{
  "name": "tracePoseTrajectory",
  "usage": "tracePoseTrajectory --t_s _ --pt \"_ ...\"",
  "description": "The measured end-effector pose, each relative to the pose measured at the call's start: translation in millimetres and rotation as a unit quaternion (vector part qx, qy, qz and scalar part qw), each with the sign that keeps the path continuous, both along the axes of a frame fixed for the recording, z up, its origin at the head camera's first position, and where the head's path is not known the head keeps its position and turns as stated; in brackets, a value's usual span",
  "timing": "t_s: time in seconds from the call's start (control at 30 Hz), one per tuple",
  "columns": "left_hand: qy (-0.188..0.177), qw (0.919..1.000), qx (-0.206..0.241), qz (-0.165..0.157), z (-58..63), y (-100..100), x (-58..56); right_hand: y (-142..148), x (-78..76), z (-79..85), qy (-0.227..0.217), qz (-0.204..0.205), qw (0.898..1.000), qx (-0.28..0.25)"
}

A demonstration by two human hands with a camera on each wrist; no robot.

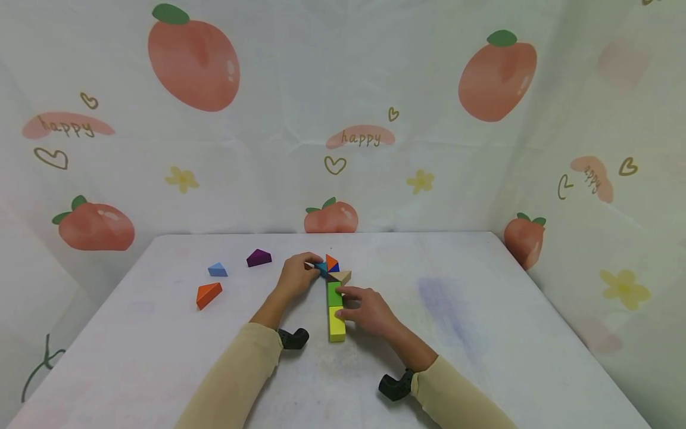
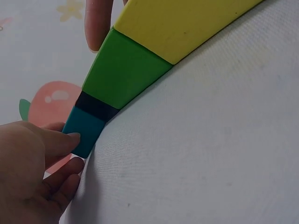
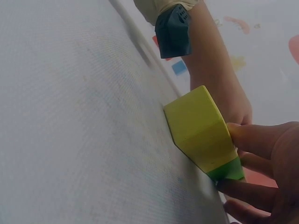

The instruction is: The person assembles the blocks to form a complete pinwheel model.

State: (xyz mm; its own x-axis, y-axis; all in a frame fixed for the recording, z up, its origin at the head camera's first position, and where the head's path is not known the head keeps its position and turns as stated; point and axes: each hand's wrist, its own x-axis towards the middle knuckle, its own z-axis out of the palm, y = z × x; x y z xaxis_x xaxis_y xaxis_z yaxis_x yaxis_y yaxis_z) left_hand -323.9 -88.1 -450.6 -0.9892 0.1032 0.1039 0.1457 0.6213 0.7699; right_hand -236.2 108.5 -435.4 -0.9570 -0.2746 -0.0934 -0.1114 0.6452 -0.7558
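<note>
A yellow block (image 1: 336, 328) and a green block (image 1: 334, 295) lie end to end in a line on the white table. Beyond them sit a wood-coloured triangular block (image 1: 343, 276), a dark blue block (image 1: 335, 268) and an orange triangular block (image 1: 331, 261), grouped close together. My left hand (image 1: 296, 276) pinches a teal triangular block (image 2: 84, 131) at the left of this group, its thumb on the block's side. With extended fingers, my right hand (image 1: 372, 311) touches the right side of the line, the thumb by the yellow block and a finger on the green one.
To the left lie a purple block (image 1: 259, 258), a light blue triangular block (image 1: 218, 270) and another orange triangular block (image 1: 208, 295). A printed cloth (image 1: 268, 179) hangs behind the table. Each wrist carries a black camera, the left one (image 1: 293, 339) close to the table.
</note>
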Motion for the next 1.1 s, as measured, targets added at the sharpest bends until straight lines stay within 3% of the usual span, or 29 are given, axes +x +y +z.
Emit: tracePoseTrajectory --t_s 0.7,1.1 --pt "-0.013 0.9999 -0.002 0.004 3.3 0.8 3.9 -1.1 0.3 -0.8 -0.003 0.001 1.0 -0.004" --pt "-0.001 1.0 0.0 0.001 2.2 -4.4 2.5 0.2 0.4 -0.1 0.0 0.003 1.0 0.001"
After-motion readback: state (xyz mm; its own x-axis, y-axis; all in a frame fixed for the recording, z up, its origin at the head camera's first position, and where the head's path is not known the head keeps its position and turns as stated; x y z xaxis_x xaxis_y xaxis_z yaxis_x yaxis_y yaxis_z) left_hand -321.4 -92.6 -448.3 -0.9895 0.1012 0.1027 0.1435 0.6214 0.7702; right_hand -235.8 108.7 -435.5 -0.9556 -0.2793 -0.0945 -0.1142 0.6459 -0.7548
